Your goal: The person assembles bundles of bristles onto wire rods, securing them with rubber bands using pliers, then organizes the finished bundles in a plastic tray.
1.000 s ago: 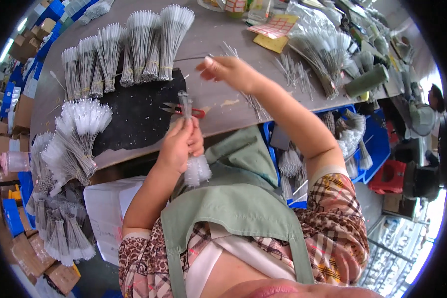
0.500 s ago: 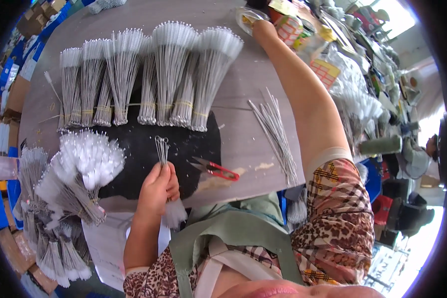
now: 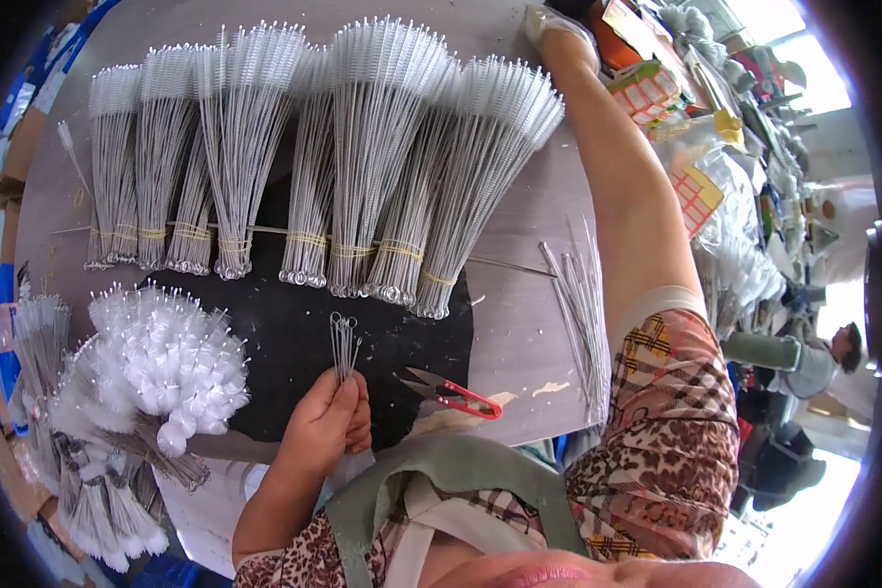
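— What does the left hand (image 3: 328, 421) hold?

— A small bundle of wire brushes (image 3: 343, 345), fingers clamped round it, looped ends up over the black mat (image 3: 294, 333).

— And the right hand (image 3: 559, 24)?

— Stretched to the table's far edge; its grip can't be told. Red-handled snips (image 3: 456, 392) lie just beside the left hand, banded brush bundles (image 3: 363, 157) fan beyond.

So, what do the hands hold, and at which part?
The left hand grips a small bunch of wire brushes at its lower part, looped ends up. The right hand reaches far across the table; whether it holds anything cannot be told.
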A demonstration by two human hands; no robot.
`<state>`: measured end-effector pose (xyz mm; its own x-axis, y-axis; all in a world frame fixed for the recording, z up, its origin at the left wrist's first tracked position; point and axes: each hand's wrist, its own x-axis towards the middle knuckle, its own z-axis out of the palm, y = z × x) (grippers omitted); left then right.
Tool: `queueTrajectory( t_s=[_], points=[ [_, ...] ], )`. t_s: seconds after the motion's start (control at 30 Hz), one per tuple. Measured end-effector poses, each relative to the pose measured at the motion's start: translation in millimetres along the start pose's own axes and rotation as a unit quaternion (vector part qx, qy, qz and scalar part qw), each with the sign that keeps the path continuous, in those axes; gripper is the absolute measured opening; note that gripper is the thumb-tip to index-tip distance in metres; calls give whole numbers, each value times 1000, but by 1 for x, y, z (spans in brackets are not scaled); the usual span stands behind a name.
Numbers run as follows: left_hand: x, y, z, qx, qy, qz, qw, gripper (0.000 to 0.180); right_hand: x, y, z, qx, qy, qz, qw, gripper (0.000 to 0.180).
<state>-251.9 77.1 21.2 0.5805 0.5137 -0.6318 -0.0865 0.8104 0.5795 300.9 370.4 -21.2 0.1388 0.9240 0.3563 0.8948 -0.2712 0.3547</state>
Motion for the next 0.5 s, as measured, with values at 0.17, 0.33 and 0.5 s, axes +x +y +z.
queueTrajectory(
  t_s=[0.17,0.33,0.5],
  points=[
    [1,-1,0,3,-6,7,1000,20,-24,-4,-43,12,-54,32,998,23],
    [-2,-5,0,3,-4,25,1000,19,-85,-29,-109,140,-26,88,986,25],
    [0,-6,0,-3,-15,39,999,18,-101,-10,-117,220,-104,70,967,25]
  ],
)
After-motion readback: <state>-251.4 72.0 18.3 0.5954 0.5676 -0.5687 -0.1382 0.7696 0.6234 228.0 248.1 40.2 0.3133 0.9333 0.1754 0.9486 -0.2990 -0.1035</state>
